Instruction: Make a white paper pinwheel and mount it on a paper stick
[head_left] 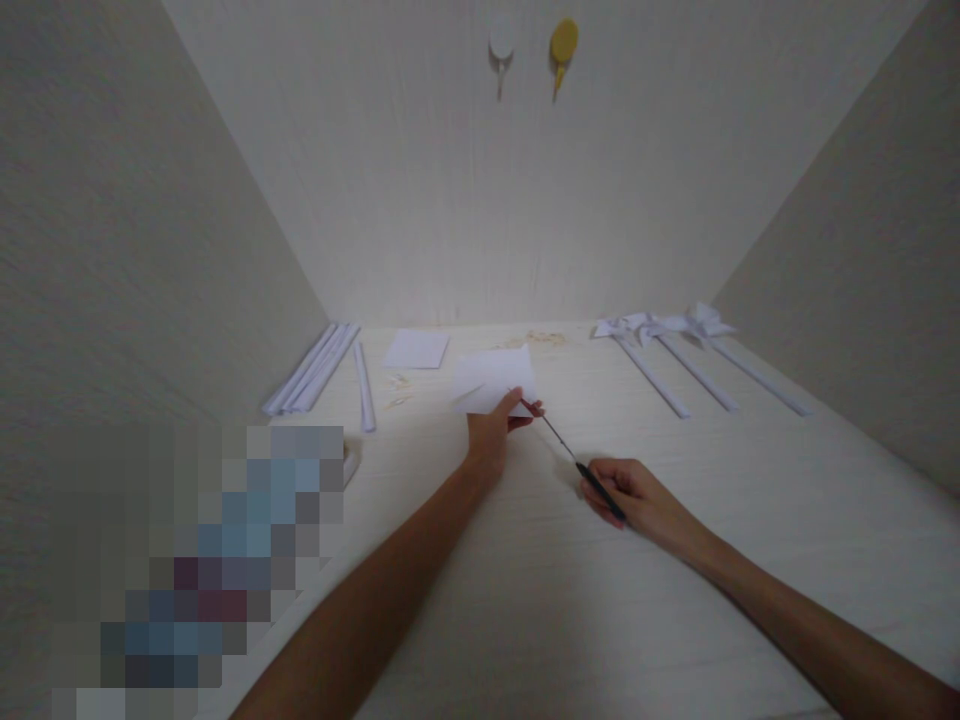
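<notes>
My left hand (493,432) pinches the lower right part of a white paper sheet (491,372), thumb on top and fingers beneath. Slits run into the sheet from its corners. My right hand (619,490) is closed round the black handle of scissors (598,490). Their thin metal blades point up and left, reaching the sheet's lower right corner beside my left thumb. Whether the blades touch the paper is too small to tell.
Rolled paper tubes (315,368) lie at the left, with a single tube (364,388) and a square paper (417,349) beside them. Small pale bits (546,338) lie at the back. Paper pinwheels on sticks (705,335) rest at the right. Two hooks (564,42) hang on the wall.
</notes>
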